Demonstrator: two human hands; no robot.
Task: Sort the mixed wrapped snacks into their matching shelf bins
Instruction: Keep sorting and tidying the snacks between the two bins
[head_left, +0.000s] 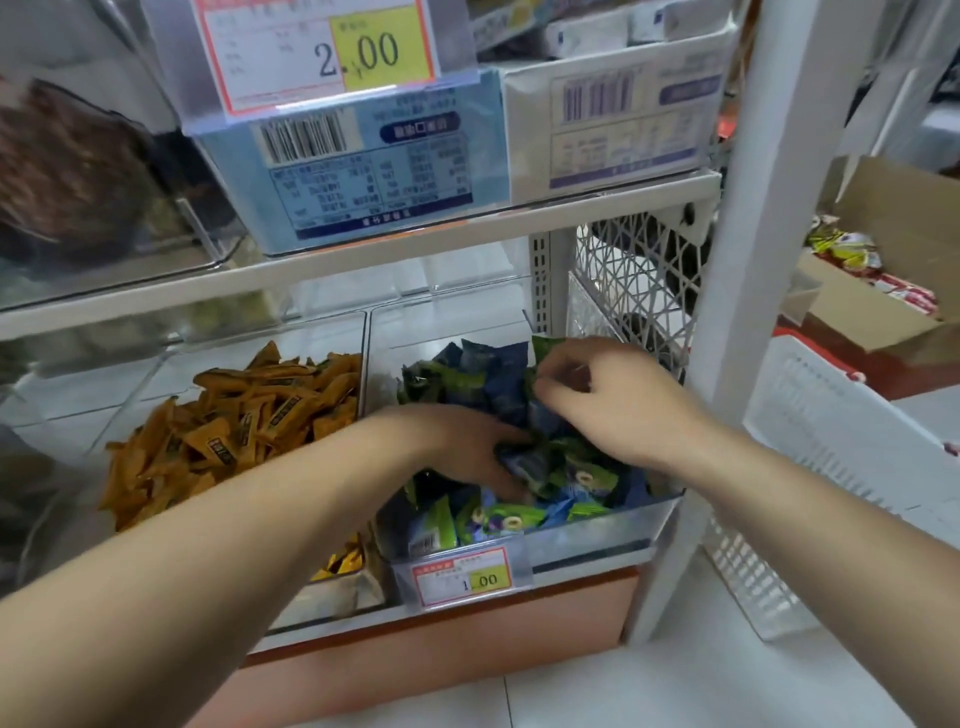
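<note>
A clear bin (597, 538) on the bottom shelf holds mixed green and dark blue wrapped snacks (478, 382). Both my hands are inside it. My left hand (467, 447) reaches in from the left with its fingers dug into the pile, curled round a dark blue packet (524, 462). My right hand (597, 395) hovers over the right side and pinches a green packet (543, 351) between thumb and fingers. Left of it, a second clear bin (332, 327) is full of orange wrapped snacks (234, 421).
A price tag reading 1.00 (467, 577) hangs on the mixed bin's front. The shelf above carries boxes (363, 171) and a 2.00 tag (322, 52). A white post (748, 260) stands right of the bin, with white baskets (810, 447) and an open carton (883, 291) beyond.
</note>
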